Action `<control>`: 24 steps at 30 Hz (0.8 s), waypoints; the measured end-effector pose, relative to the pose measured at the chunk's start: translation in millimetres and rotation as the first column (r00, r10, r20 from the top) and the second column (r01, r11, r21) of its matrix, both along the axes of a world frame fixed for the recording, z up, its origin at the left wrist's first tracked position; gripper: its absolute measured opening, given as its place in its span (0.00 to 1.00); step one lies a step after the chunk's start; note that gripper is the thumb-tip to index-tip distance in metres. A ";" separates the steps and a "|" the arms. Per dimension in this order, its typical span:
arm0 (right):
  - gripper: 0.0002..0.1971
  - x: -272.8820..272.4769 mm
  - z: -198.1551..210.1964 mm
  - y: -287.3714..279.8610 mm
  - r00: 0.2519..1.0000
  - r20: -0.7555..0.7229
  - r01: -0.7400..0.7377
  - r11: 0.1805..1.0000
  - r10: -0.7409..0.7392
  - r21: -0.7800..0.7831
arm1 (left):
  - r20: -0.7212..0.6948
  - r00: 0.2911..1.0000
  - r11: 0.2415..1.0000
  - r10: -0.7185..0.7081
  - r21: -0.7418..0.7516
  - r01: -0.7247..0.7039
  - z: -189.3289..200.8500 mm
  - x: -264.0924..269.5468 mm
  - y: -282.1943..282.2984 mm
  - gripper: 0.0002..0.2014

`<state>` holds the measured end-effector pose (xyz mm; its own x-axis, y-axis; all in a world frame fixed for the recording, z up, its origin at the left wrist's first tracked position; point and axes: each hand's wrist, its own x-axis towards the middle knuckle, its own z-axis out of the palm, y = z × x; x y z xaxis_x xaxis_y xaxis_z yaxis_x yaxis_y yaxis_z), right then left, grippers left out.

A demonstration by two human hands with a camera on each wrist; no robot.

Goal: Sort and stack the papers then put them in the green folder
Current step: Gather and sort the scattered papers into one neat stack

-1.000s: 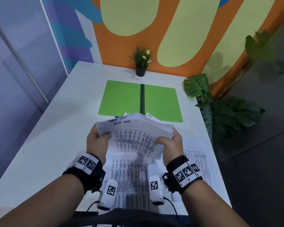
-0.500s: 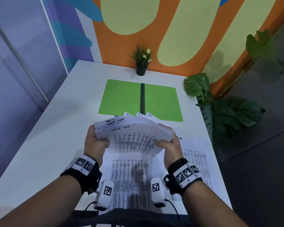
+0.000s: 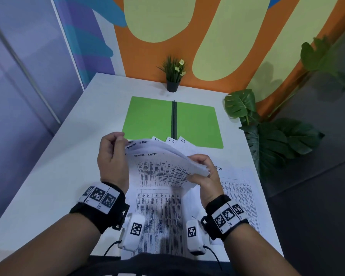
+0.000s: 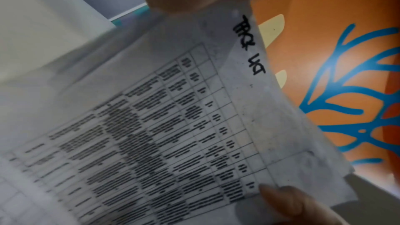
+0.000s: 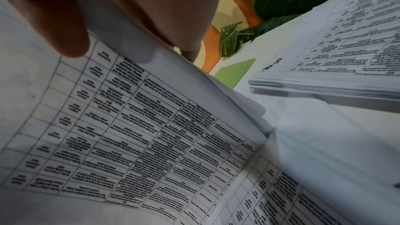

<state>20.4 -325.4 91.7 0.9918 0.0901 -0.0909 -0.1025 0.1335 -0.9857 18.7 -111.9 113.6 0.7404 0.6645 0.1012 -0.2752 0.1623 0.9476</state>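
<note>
Above the near half of the white counter point(image 3: 54, 166), both hands hold a bowed sheaf of printed papers point(image 3: 163, 166). The left hand point(image 3: 112, 158) pinches its far left corner between thumb and fingertips; the right hand point(image 3: 204, 174) curls round its right edge, thumb on the printed face. The sorting looks only partly done, I'd say. One stack point(image 3: 159, 220) lies flat under the wrists, and a second stack point(image 3: 241, 198) sits just to its right, near the counter's edge. The green folder point(image 3: 147, 120) lies open and bare farther back, well apart from the hands, with three paper corners point(image 3: 170, 140) poking up at its near edge. Nothing has gone into it yet, so merging and filing remain.

How many sheets the hands hold is hard to tell. The table print is too blurred to read, the fingers under the sheaf are hidden, and the near ends of the stacks are covered.
</note>
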 end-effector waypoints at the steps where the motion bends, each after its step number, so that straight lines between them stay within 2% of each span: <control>1: 0.24 0.5 -0.4 0.8 1.000 -0.015 0.011 1.000 -0.011 0.012 | 0.049 0.998 0.998 -0.050 0.037 0.048 -2.6 -3.2 1.7 0.05; 3: 0.25 2.5 -1.1 3.3 0.999 -0.041 0.031 0.999 -0.030 0.016 | 0.109 0.978 0.976 -0.177 0.145 0.161 -15.6 -12.0 6.8 0.21; 4: 0.24 3.3 -1.1 4.6 0.998 -0.047 0.035 0.999 -0.034 0.004 | 0.083 0.969 0.958 -0.231 0.195 0.211 -23.8 -15.7 9.4 0.28; 6: 0.20 5.3 -0.1 6.4 0.996 -0.068 0.049 0.999 -0.049 0.003 | -0.062 0.953 0.915 -0.298 0.266 0.303 -43.1 -18.3 16.0 0.38; 8: 0.19 7.4 1.6 7.5 0.993 -0.088 0.076 0.997 -0.074 0.021 | -0.234 0.920 0.907 -0.315 0.211 0.364 -55.5 -16.6 18.9 0.42; 10: 0.21 10.7 2.1 9.3 0.991 -0.097 0.101 0.994 -0.097 0.031 | -0.306 0.902 0.939 -0.304 0.066 0.339 -58.6 -10.6 17.8 0.40; 13: 0.20 16.2 0.5 13.6 0.982 -0.132 0.139 0.989 -0.132 0.050 | -0.304 0.900 0.949 -0.312 -0.055 0.311 -55.2 0.3 11.8 0.32; 16: 0.17 18.8 2.6 17.6 0.975 -0.162 0.164 0.984 -0.152 0.066 | -0.320 0.882 0.939 -0.345 -0.105 0.329 -51.0 5.8 6.1 0.25; 19: 0.15 17.3 6.8 13.9 0.976 -0.131 0.185 0.979 -0.173 0.087 | -0.326 0.883 0.941 -0.338 -0.113 0.319 -44.7 3.8 4.0 0.23; 22: 0.18 14.6 5.0 5.7 0.981 -0.086 0.179 0.982 -0.173 0.063 | -0.282 0.896 0.939 -0.343 -0.109 0.325 -38.1 -2.5 4.6 0.22; 24: 0.23 12.1 0.7 3.3 0.988 -0.085 0.136 0.990 -0.132 0.043 | -0.316 0.881 0.935 -0.351 -0.067 0.349 -41.8 -5.4 7.8 0.20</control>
<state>32.5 -322.1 92.4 0.9846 -0.0370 -0.1706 -0.1601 0.1985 -0.9669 13.3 -104.1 71.8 0.9165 0.3559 -0.1828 0.1162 0.2003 0.9728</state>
